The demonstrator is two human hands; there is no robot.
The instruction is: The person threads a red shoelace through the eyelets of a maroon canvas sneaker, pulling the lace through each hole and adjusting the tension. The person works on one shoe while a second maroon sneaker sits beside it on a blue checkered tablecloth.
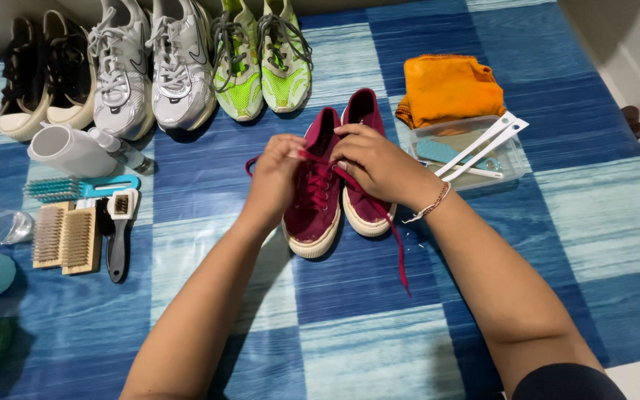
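You are working on the pair of maroon canvas sneakers (338, 174), which is standing side by side, toes toward you, at the middle of the blue checked surface (350, 348). Your left hand (274, 178) is pinching the maroon lace (394, 237) over the left-lying shoe, fingers closed on it. Your right hand (375, 164) is resting across both shoes with its fingertips pinched on the same lace near the eyelets.

Progress, as judged from this view: the lace is partly out of order. One loose end is trailing down past the right-lying shoe toward you, and a loop is showing beside your left hand. Some crossings are remaining in the eyelets, so the lace work is not finished. Whether you are threading or unthreading cannot be told.

Materials and shapes:
- The sneakers are showing matte woven canvas uppers and smooth cream rubber soles with rounded toes.
- The surface is looking glossy, like a plastic sheet, with light and dark blue squares.
- To your right, a folded orange cloth (450, 87) is lying soft and creased behind a clear rectangular plastic box (475, 152) with white strips across it.
- To your left, wooden block brushes (67, 237) with stiff bristles are lying beside a teal brush (75, 187) and a white cup (68, 150) tipped on its side.
- Along the far edge, black (42, 70), silver (153, 67) and lime green shoes (261, 63) are standing in a row.
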